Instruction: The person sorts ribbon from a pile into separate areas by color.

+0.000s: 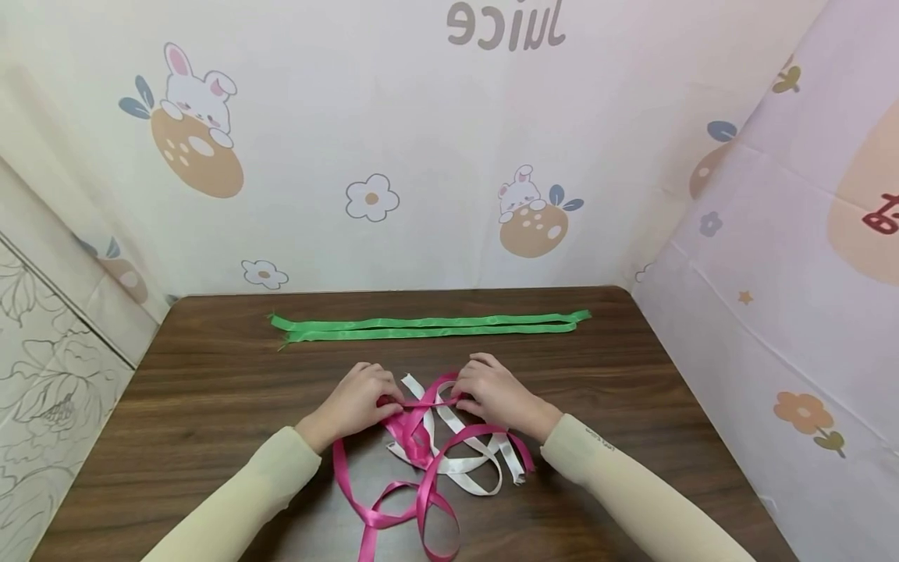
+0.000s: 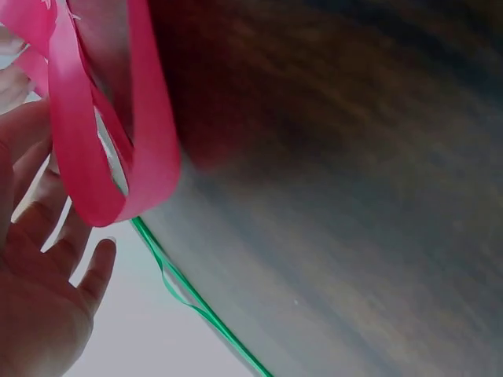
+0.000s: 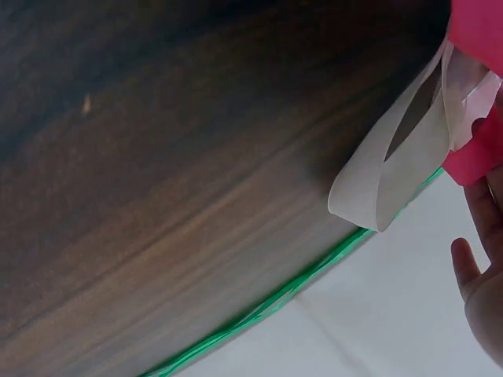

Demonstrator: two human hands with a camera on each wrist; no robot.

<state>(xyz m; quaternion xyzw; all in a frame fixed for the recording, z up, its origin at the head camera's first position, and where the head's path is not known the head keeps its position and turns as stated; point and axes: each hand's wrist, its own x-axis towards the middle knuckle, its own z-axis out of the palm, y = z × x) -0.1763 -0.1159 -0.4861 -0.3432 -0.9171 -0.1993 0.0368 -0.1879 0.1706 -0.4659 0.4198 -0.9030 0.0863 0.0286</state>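
A magenta-pink satin ribbon lies tangled with a white ribbon near the middle of the table. My left hand pinches the pink ribbon at the pile's left side, and my right hand pinches it on the right. Between the two hands a short stretch of pink runs nearly straight. In the left wrist view a pink loop hangs beside the left fingers. The right wrist view has a white loop drooping next to the right hand, with pink at its fingers.
Behind the hands, a green ribbon lies in two long strips across the table. The dark wooden table meets a printed cloth at its back edge. More cloth hangs on the right.
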